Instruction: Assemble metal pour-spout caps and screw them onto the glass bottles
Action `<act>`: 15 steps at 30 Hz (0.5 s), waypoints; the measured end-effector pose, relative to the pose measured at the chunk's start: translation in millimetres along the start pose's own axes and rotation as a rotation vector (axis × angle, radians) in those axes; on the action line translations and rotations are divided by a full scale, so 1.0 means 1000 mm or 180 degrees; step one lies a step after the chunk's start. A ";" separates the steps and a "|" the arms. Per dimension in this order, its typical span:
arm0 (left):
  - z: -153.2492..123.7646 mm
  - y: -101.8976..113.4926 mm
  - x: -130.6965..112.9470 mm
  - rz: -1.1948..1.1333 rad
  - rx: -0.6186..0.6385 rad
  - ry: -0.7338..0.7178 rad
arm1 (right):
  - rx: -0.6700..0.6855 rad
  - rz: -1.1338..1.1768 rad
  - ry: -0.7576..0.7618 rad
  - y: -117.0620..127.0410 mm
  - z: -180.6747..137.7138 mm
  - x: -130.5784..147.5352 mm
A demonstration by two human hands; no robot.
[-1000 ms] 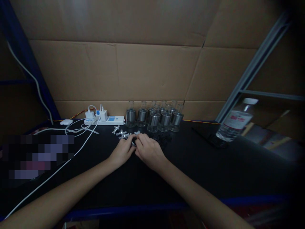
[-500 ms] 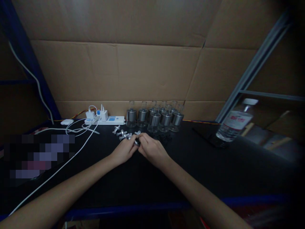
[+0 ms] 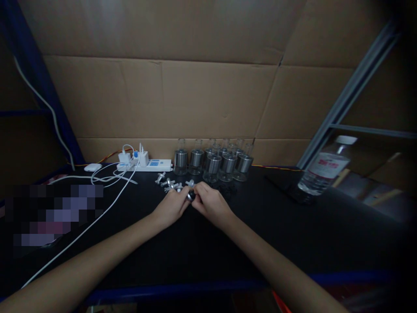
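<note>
Head view, nearest first: a blue rail (image 3: 182, 290) runs along the front of the black surface (image 3: 202, 252), and two bare forearms reach in over it from the lower corners. At left a white cable (image 3: 83, 230) slants across the surface, passing beside a pixelated patch that hides whatever lies there. Near the middle, the left hand (image 3: 171, 207) and the right hand (image 3: 213, 203) meet, thumbs and fingers closed around a small dark part with a silvery rim (image 3: 191, 196); the part sits between their fingertips, mostly covered, so its full shape cannot be told. Just beyond the left hand lies a loose cluster of silvery pieces (image 3: 169, 184), and past the right hand a spread of small black pieces (image 3: 230, 189), too dim to make out. Off to the right, well apart from the hands, stands a clear water bottle (image 3: 325, 167) with a white cap and red-marked label. Farther back, a white power strip (image 3: 161, 164) with plugged-in adapters sits left of a group of glass bottles with metal bands (image 3: 213, 166), all upright before the cardboard wall (image 3: 208, 100).
</note>
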State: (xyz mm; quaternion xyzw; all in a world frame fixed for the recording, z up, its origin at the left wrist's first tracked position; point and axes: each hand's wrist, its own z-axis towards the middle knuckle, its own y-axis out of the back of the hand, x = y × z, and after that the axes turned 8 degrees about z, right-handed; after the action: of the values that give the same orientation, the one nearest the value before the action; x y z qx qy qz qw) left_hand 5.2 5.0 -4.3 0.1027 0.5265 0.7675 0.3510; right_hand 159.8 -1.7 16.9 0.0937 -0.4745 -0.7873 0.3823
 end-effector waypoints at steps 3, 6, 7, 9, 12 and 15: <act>0.000 0.000 0.000 0.0384 0.0072 0.0009 | -0.0075 0.0189 -0.0032 -0.001 0.001 -0.001; 0.001 0.001 -0.002 0.0771 0.0132 -0.0060 | -0.0202 0.0375 -0.0090 -0.004 0.001 -0.004; 0.001 0.002 -0.003 0.0899 0.0138 -0.0086 | -0.0251 0.0419 -0.0102 -0.005 0.002 -0.005; 0.001 0.003 -0.005 0.1122 0.0157 -0.0137 | -0.0341 0.0505 -0.0109 -0.008 0.002 -0.008; 0.000 0.006 -0.008 0.1396 0.0171 -0.0217 | -0.0497 0.0662 -0.0096 -0.012 0.004 -0.012; -0.001 0.010 -0.010 0.1623 0.0129 -0.0311 | -0.0655 0.0780 -0.0129 -0.013 0.005 -0.014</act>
State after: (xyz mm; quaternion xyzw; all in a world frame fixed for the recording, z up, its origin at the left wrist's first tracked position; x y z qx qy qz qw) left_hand 8.3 -4.2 6.0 0.2761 0.4812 0.8146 0.1690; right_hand 160.0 14.8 6.2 -0.0204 -0.4069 -0.7809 0.4734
